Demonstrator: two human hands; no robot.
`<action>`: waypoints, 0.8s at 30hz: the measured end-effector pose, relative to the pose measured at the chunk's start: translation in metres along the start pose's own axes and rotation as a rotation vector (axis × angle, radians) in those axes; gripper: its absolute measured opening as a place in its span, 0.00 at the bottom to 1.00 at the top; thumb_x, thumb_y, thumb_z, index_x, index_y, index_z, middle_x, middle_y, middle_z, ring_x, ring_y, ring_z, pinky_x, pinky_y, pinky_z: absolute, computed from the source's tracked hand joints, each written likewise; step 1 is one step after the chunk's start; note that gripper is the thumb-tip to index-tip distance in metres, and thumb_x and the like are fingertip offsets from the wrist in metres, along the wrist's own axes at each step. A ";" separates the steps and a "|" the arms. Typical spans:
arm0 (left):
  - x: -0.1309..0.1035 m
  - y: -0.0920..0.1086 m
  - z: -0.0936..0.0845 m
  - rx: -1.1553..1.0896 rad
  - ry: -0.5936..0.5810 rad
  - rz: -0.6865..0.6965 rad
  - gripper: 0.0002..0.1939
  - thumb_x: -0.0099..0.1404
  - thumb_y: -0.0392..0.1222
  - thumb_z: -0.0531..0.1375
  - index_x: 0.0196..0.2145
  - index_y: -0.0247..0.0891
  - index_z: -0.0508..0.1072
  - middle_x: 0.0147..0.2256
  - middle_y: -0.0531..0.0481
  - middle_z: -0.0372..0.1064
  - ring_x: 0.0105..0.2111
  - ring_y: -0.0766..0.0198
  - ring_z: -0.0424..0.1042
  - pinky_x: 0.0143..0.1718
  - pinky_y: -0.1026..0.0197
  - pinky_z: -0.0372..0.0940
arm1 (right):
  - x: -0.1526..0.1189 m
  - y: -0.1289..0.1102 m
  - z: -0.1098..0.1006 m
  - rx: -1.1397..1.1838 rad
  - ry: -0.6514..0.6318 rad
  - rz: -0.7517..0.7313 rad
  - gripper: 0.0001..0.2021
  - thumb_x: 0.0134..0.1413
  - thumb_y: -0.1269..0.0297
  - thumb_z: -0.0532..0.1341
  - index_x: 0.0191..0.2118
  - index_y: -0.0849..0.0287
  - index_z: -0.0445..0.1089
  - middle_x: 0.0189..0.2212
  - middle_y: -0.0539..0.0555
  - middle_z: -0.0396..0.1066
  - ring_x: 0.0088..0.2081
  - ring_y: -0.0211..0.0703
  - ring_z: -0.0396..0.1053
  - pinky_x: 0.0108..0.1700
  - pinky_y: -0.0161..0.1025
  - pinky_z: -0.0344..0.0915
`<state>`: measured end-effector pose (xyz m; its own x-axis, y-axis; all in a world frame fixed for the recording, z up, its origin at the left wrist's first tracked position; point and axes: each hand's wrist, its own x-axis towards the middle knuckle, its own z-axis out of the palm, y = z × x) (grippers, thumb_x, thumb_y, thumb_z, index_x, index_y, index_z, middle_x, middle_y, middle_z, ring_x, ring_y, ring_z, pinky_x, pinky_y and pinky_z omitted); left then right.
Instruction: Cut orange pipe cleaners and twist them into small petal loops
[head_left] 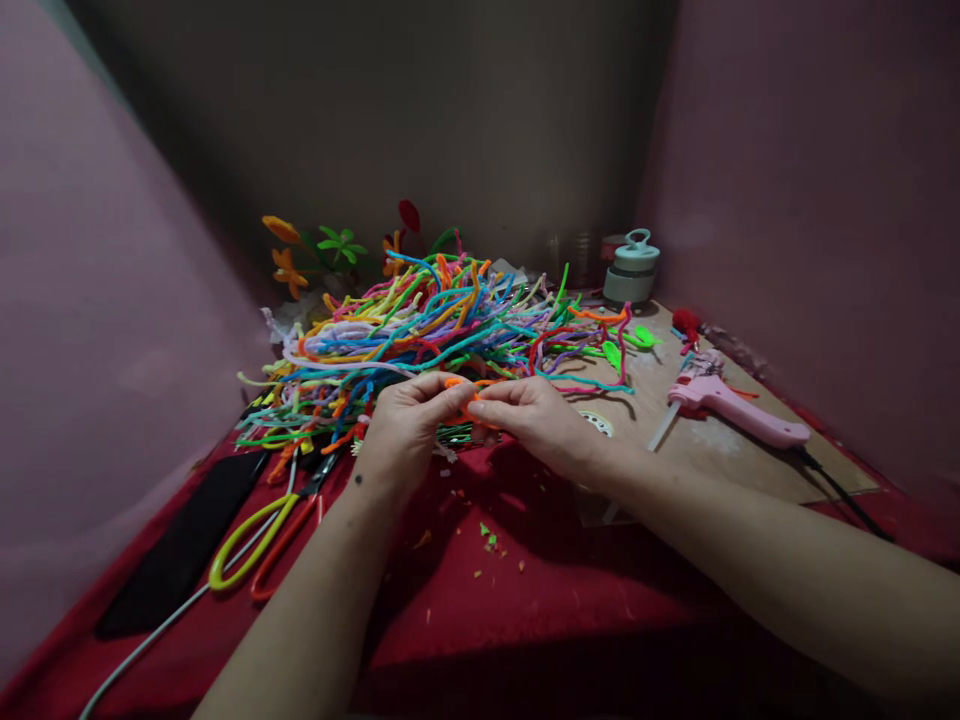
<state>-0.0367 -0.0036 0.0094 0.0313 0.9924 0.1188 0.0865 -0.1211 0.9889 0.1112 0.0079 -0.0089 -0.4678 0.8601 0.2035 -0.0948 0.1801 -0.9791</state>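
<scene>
Both hands meet above the red cloth, in front of a large heap of colourful pipe cleaners. A short orange pipe cleaner runs between my fingertips. My left hand pinches its left part between thumb and index finger. The right part is pinched by my right hand, with the other fingers curled beneath. Parts of the orange piece are hidden behind the thumbs and fingers.
Scissors with yellow and red handles lie at left beside a black phone and a white cable. At right, a pink glue gun rests on a brown board. Behind stand a pale green container and fuzzy flowers.
</scene>
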 end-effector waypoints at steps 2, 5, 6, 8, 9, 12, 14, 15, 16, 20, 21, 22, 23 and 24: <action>0.000 0.000 0.000 -0.036 -0.011 -0.014 0.08 0.51 0.42 0.64 0.26 0.34 0.74 0.23 0.54 0.69 0.23 0.70 0.66 0.27 0.68 0.61 | 0.001 0.002 -0.001 0.102 -0.024 0.032 0.12 0.48 0.60 0.58 0.21 0.63 0.69 0.17 0.47 0.62 0.22 0.32 0.56 0.29 0.34 0.54; 0.000 0.000 0.000 -0.072 -0.018 -0.052 0.08 0.50 0.41 0.65 0.26 0.33 0.74 0.23 0.52 0.70 0.22 0.69 0.67 0.25 0.67 0.62 | 0.005 0.008 -0.003 0.280 -0.066 0.110 0.10 0.41 0.63 0.63 0.18 0.63 0.69 0.16 0.48 0.64 0.22 0.33 0.58 0.30 0.35 0.55; 0.000 0.000 0.000 -0.082 -0.019 -0.065 0.08 0.50 0.41 0.65 0.26 0.33 0.74 0.22 0.52 0.70 0.22 0.68 0.67 0.25 0.67 0.62 | 0.006 0.009 -0.003 0.332 -0.078 0.138 0.09 0.39 0.64 0.64 0.18 0.64 0.69 0.16 0.48 0.65 0.22 0.33 0.59 0.30 0.35 0.56; 0.000 0.001 0.001 -0.098 -0.021 -0.084 0.08 0.50 0.41 0.65 0.25 0.33 0.73 0.21 0.52 0.70 0.21 0.68 0.67 0.23 0.66 0.62 | 0.007 0.012 -0.003 0.390 -0.083 0.176 0.07 0.37 0.66 0.66 0.19 0.64 0.70 0.17 0.49 0.66 0.22 0.33 0.60 0.30 0.36 0.56; 0.000 0.001 0.001 -0.105 -0.020 -0.088 0.07 0.50 0.41 0.65 0.25 0.33 0.73 0.21 0.52 0.70 0.20 0.68 0.67 0.23 0.67 0.62 | 0.007 0.013 -0.003 0.395 -0.079 0.176 0.07 0.37 0.65 0.66 0.19 0.64 0.70 0.17 0.49 0.67 0.22 0.34 0.61 0.30 0.36 0.56; -0.001 0.003 0.003 -0.124 -0.014 -0.099 0.07 0.50 0.40 0.64 0.24 0.33 0.73 0.20 0.53 0.69 0.19 0.69 0.67 0.22 0.67 0.62 | 0.006 0.015 -0.002 0.354 -0.056 0.125 0.08 0.37 0.64 0.66 0.20 0.65 0.71 0.17 0.49 0.67 0.22 0.34 0.61 0.30 0.36 0.56; -0.002 0.004 0.005 -0.133 -0.005 -0.111 0.07 0.50 0.40 0.64 0.24 0.33 0.72 0.20 0.53 0.69 0.19 0.69 0.67 0.22 0.67 0.63 | 0.006 0.016 -0.002 0.338 -0.050 0.103 0.08 0.37 0.65 0.66 0.19 0.65 0.71 0.16 0.49 0.66 0.22 0.34 0.61 0.30 0.36 0.56; -0.003 0.005 0.006 -0.136 -0.008 -0.121 0.07 0.50 0.40 0.64 0.24 0.33 0.72 0.20 0.53 0.69 0.19 0.69 0.68 0.22 0.67 0.63 | 0.006 0.015 -0.002 0.343 -0.048 0.107 0.08 0.37 0.65 0.67 0.19 0.65 0.71 0.16 0.49 0.66 0.21 0.34 0.60 0.30 0.36 0.56; -0.003 0.006 0.007 -0.139 -0.016 -0.130 0.07 0.51 0.40 0.64 0.24 0.33 0.72 0.19 0.53 0.69 0.18 0.68 0.68 0.22 0.66 0.63 | 0.006 0.015 -0.002 0.357 -0.046 0.120 0.07 0.36 0.66 0.67 0.19 0.65 0.71 0.16 0.49 0.66 0.21 0.34 0.60 0.29 0.36 0.56; -0.004 0.006 0.006 -0.157 -0.048 -0.147 0.06 0.51 0.39 0.63 0.24 0.34 0.71 0.18 0.53 0.68 0.17 0.68 0.68 0.21 0.66 0.63 | 0.005 0.009 -0.002 0.451 -0.059 0.231 0.07 0.33 0.68 0.68 0.19 0.64 0.70 0.16 0.49 0.67 0.21 0.34 0.62 0.29 0.36 0.57; -0.004 0.006 0.006 -0.160 -0.050 -0.145 0.07 0.51 0.40 0.64 0.24 0.34 0.71 0.18 0.54 0.68 0.17 0.68 0.67 0.20 0.67 0.62 | 0.004 0.008 -0.002 0.469 -0.073 0.256 0.07 0.33 0.68 0.68 0.20 0.64 0.70 0.17 0.49 0.67 0.21 0.34 0.62 0.29 0.36 0.57; -0.003 0.005 0.005 -0.162 -0.051 -0.142 0.07 0.51 0.40 0.64 0.24 0.34 0.71 0.18 0.54 0.68 0.17 0.69 0.67 0.20 0.67 0.62 | 0.004 0.008 -0.002 0.480 -0.090 0.271 0.07 0.33 0.68 0.68 0.20 0.64 0.70 0.17 0.49 0.67 0.21 0.34 0.62 0.28 0.36 0.56; -0.003 0.004 0.005 -0.164 -0.055 -0.140 0.07 0.51 0.40 0.64 0.24 0.34 0.71 0.18 0.54 0.68 0.16 0.69 0.67 0.20 0.67 0.62 | 0.004 0.008 -0.002 0.485 -0.105 0.273 0.07 0.33 0.68 0.68 0.19 0.64 0.70 0.16 0.49 0.66 0.21 0.34 0.62 0.28 0.36 0.56; -0.003 0.004 0.005 -0.166 -0.060 -0.137 0.07 0.51 0.40 0.64 0.24 0.34 0.71 0.18 0.54 0.68 0.16 0.69 0.67 0.20 0.67 0.62 | 0.005 0.008 -0.002 0.486 -0.114 0.266 0.07 0.34 0.68 0.68 0.19 0.64 0.70 0.16 0.49 0.66 0.20 0.34 0.62 0.27 0.36 0.56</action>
<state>-0.0315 -0.0069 0.0126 0.0898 0.9958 -0.0188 -0.0711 0.0253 0.9971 0.1097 0.0141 -0.0163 -0.6205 0.7838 -0.0254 -0.3418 -0.2994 -0.8908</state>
